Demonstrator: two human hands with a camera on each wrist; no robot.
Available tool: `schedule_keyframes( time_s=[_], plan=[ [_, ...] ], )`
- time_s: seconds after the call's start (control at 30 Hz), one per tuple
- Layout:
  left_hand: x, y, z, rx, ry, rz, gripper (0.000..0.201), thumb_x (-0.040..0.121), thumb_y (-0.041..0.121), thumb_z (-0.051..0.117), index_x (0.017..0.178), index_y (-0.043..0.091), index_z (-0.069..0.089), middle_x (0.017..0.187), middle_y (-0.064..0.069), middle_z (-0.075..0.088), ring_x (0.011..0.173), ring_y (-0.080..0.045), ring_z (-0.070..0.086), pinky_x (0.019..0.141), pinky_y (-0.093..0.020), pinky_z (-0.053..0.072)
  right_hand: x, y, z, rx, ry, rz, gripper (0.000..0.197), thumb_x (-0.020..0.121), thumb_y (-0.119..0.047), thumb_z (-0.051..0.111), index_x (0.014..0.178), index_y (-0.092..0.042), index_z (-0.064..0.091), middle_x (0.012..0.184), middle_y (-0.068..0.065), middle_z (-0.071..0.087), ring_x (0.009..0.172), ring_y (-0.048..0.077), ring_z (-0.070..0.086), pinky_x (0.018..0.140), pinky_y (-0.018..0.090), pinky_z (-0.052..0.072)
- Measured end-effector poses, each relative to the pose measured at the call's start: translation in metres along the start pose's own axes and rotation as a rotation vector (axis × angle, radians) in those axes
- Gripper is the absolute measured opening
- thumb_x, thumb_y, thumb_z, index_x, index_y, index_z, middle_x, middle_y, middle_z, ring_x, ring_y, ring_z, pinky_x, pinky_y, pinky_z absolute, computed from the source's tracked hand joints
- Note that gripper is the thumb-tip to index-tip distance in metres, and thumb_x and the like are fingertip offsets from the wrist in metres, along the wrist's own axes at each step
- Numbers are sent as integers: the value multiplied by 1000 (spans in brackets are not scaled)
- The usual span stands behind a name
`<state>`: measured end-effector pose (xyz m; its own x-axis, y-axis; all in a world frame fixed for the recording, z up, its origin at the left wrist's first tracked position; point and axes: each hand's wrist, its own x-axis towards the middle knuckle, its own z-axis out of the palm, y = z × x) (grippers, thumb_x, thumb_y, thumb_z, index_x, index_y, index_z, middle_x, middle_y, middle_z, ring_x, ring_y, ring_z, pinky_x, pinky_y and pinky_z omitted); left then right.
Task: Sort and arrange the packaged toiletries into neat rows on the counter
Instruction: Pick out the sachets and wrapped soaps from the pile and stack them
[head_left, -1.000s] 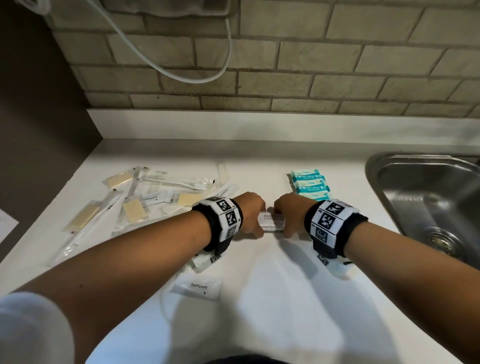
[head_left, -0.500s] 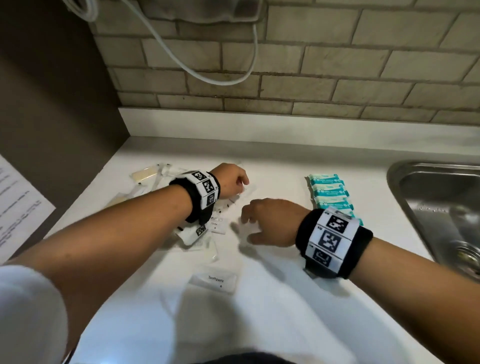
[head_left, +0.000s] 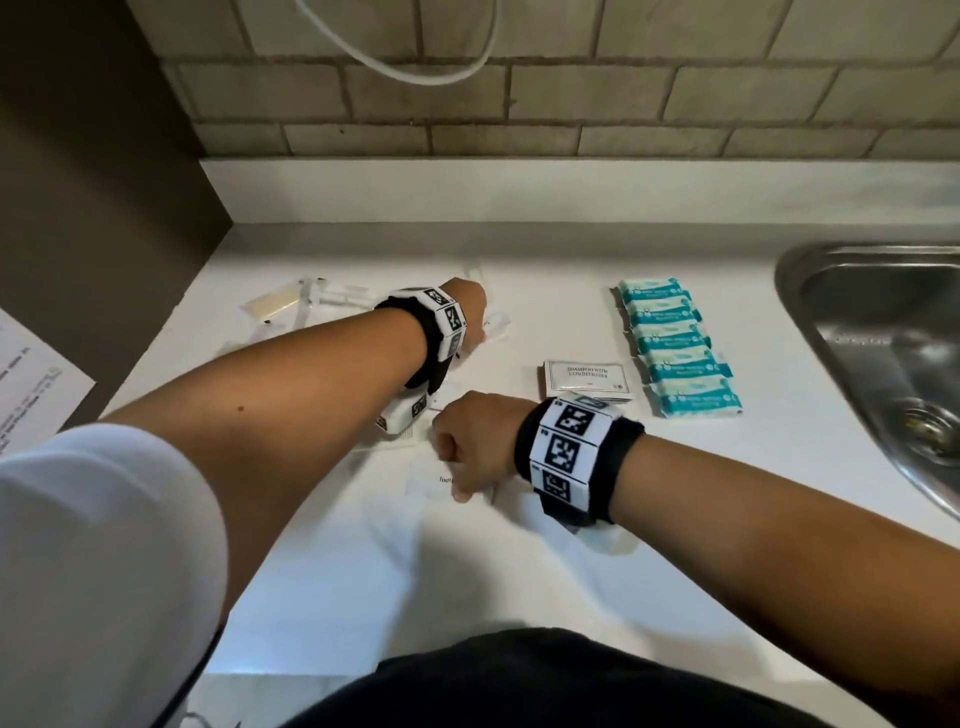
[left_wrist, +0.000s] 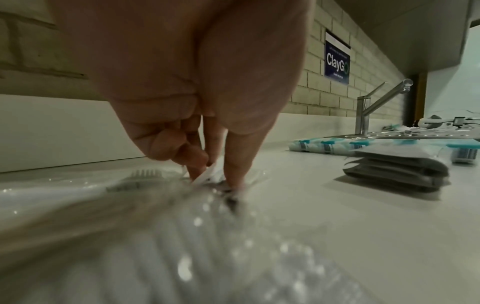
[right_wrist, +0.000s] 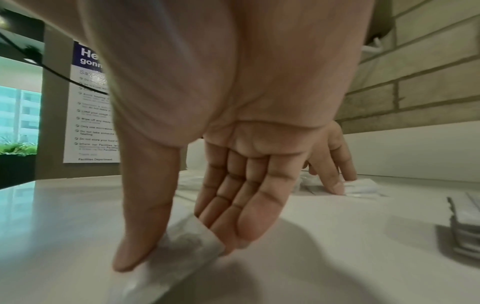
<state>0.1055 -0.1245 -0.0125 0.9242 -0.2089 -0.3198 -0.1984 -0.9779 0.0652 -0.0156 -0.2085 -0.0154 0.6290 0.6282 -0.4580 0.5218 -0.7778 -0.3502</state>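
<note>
Pinched between thumb and fingers, the right hand holds a toothpaste sachet low at centre frame on the bench. Upper left, the left hand pinches a clear wrapper. Both packets look slick, so either could slip or drag its neighbours askew.

On your white counter: five teal packets in a row, shampoo sachets stacked beside, clear-wrapped toothbrushes far left.
</note>
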Motion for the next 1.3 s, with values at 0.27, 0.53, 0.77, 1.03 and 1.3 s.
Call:
schedule_keyframes(
  time_s=[0.27, 0.53, 0.77, 1.03, 1.3],
  plan=[
    [2, -10, -8, -148, -81, 73, 65, 87, 10, 59, 145, 25, 35, 133, -6, 55, 113, -26, 56, 82, -24, 42, -9, 10, -7, -6, 58, -5, 14, 80, -19, 68, 88, -20, 56, 79, -7, 51, 81, 18, 53, 62, 25, 42],
    [-37, -45, -31, -856, 167, 92, 21, 91, -3, 53, 107, 8, 47, 82, -11, 59, 56, -19, 65, 58, -35, 60, -1, 23, -53, 7, 239, 103, 20, 96, -15, 46, 112, -8, 57, 108, 6, 61, 98, 25, 56, 76, 27, 37],
    [-80, -91, -22, -1008, 256, 51, 48, 92, -4, 54, 130, 25, 48, 115, -6, 55, 71, -17, 74, 67, -33, 62, 27, 8, -45, -73, 115, 87, 26, 89, -20, 55, 111, -10, 65, 108, 6, 66, 97, 23, 61, 80, 30, 47],
    [-109, -128, -2, -1068, 347, -87, 30, 92, 1, 57, 107, 26, 48, 122, -21, 57, 74, -20, 75, 67, -36, 62, 57, -1, -39, -301, 112, 40, 23, 96, -14, 46, 74, -22, 45, 75, -8, 41, 90, 15, 42, 71, 19, 31],
    [-110, -141, -1, -1172, 430, -115, 26, 96, -2, 42, 110, 19, 44, 110, -17, 57, 68, -19, 73, 61, -31, 61, 66, -3, -42, -302, 167, 32, 6, 86, -23, 56, 81, -23, 58, 100, 0, 62, 92, 21, 58, 78, 31, 49]
  ],
)
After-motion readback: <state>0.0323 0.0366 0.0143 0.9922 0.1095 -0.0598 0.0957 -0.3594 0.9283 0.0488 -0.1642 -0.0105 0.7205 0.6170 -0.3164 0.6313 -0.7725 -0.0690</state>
